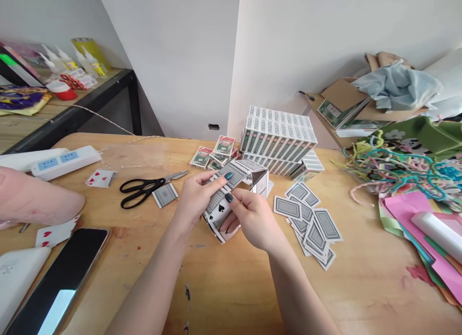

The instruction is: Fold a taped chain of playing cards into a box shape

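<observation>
Between my hands is a hollow, box-like structure of folded playing cards (218, 202), with grey patterned backs and a spade face showing. My left hand (197, 195) grips its left side, thumb pressed on the top. Pinching the near edge, my right hand (252, 214) has its thumb outside and some fingers inside the opening. A scatter of loose playing cards (310, 222) lies face down to the right. Left of my hands are black-handled scissors (144, 188), resting by a single face-down card (165, 195).
Stacked card boxes (277, 137) stand at the back, beside a few loose card packs (216, 152). On the left are a phone (61, 282), a pink bottle (36, 195) and a power strip (67, 161). Coloured yarn (415, 166) and paper sheets (411, 214) fill the right side.
</observation>
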Tool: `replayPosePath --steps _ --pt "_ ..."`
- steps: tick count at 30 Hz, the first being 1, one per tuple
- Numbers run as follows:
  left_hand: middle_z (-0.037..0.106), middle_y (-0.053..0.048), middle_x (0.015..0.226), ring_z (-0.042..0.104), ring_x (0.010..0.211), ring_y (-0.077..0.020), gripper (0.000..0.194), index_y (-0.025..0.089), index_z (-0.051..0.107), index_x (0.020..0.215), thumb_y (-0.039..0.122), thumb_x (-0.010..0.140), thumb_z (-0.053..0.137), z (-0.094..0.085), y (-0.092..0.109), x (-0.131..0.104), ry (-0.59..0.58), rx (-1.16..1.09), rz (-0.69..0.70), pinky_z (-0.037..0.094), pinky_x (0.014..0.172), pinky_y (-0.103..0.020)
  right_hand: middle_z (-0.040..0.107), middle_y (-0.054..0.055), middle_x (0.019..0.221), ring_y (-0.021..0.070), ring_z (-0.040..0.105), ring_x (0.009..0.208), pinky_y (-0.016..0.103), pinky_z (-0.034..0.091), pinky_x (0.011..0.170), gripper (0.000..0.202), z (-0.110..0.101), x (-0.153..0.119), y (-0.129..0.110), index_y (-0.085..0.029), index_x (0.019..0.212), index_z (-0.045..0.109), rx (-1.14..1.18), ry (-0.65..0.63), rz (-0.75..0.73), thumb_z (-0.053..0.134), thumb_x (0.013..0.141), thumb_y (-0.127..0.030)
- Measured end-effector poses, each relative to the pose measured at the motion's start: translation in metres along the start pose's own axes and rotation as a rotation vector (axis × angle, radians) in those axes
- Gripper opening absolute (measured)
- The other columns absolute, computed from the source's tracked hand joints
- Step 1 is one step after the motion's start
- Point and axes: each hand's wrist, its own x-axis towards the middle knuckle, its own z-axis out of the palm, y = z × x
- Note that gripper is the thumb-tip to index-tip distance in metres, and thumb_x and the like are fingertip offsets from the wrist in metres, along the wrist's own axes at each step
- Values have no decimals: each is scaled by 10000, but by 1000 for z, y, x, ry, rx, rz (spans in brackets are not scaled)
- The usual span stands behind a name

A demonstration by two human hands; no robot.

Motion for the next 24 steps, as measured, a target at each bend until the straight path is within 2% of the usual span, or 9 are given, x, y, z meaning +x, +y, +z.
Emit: replayPosePath --steps 7,14,18,21,24 --pt "614 32 576 468 472 -74 273 164 747 844 291 603 769 3 1 -1 30 -81 -52 370 451 -186 560 -19 473 153 634 459 248 524 470 299 -2 -1 -6 -197 613 442 3 -25 38 403 909 -183" --pt "655 6 626 515 508 -86 324 146 725 854 326 592 783 3 -1 0 73 -37 -49 392 461 -183 591 -11 479 154 662 481 223 525 470 297 -5 -2 -8 -181 602 474 23 -42 84 427 895 -171" --pt "632 14 580 503 478 -80 271 143 699 763 335 587 775 0 -1 1 71 -26 -48 376 441 -179 603 -2 498 158 671 495 222 529 468 288 -5 -1 -5 -176 598 486 87 -87 44 459 883 -205" --pt "588 30 517 475 440 -71 253 142 647 651 357 587 763 -5 -1 5 76 -35 -59 359 420 -177 647 19 585 165 683 538 252 558 511 233 -3 0 -4 -164 682 542 186 -120 -16 512 875 -291" --pt "576 36 498 466 425 -72 272 146 621 634 367 565 764 -9 -2 9 97 -71 -81 353 406 -178 672 31 666 177 699 602 283 579 565 180 0 2 -4 -168 758 540 256 -155 -63 527 872 -306"
